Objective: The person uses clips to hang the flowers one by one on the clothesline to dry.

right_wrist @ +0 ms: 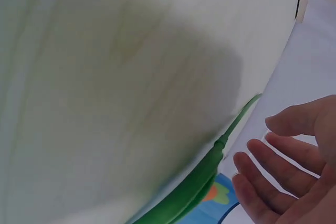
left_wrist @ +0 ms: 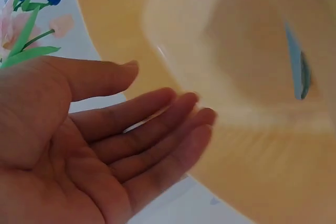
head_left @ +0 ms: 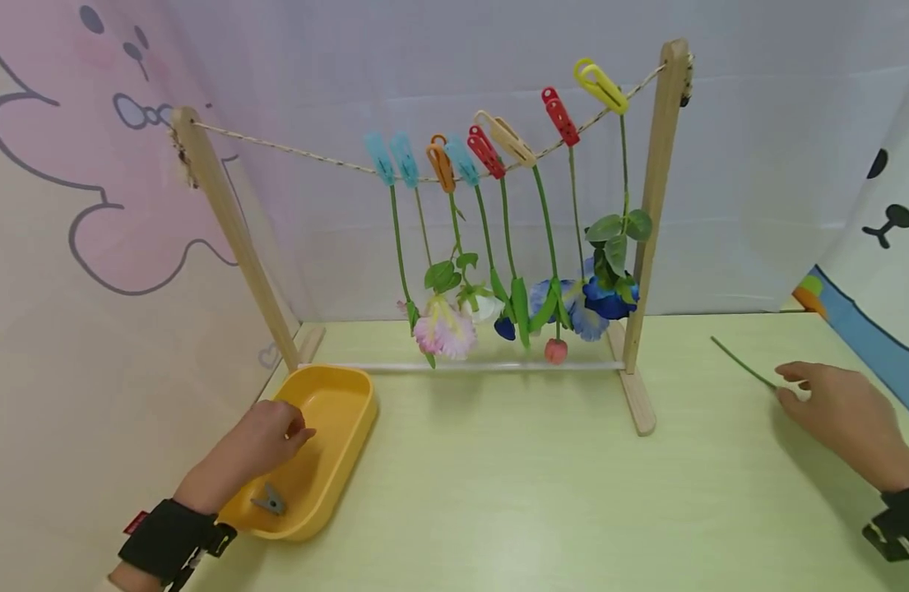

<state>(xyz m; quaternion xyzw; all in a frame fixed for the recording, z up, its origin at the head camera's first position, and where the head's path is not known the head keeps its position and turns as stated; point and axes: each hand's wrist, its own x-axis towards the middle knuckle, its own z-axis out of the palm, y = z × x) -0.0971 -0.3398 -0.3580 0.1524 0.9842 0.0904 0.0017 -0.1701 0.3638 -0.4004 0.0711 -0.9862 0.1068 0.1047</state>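
My left hand [head_left: 269,436] hovers over a yellow tray [head_left: 359,444], its fingers relaxed and holding nothing. A grey clothespin [head_left: 271,499] lies in the tray near its front end; the left wrist view shows the clothespin [left_wrist: 298,66] apart from the fingertips. At the right, my right hand [head_left: 842,411] is above a green stem [head_left: 743,362] lying on the table. In the right wrist view, the stem [right_wrist: 239,119] with its long leaf [right_wrist: 184,198] is close to the loosely bent fingers, which grip nothing. The head view hides the rest of that stem behind the hand.
A wooden rack stands at the back, with a left post [head_left: 235,230] and a right post [head_left: 656,189]. Along its rope [head_left: 291,150], several coloured clothespins hold artificial flowers head down, including a pink flower [head_left: 445,329] and a blue rose [head_left: 609,298]. A rod [head_left: 461,367] joins the posts low down.
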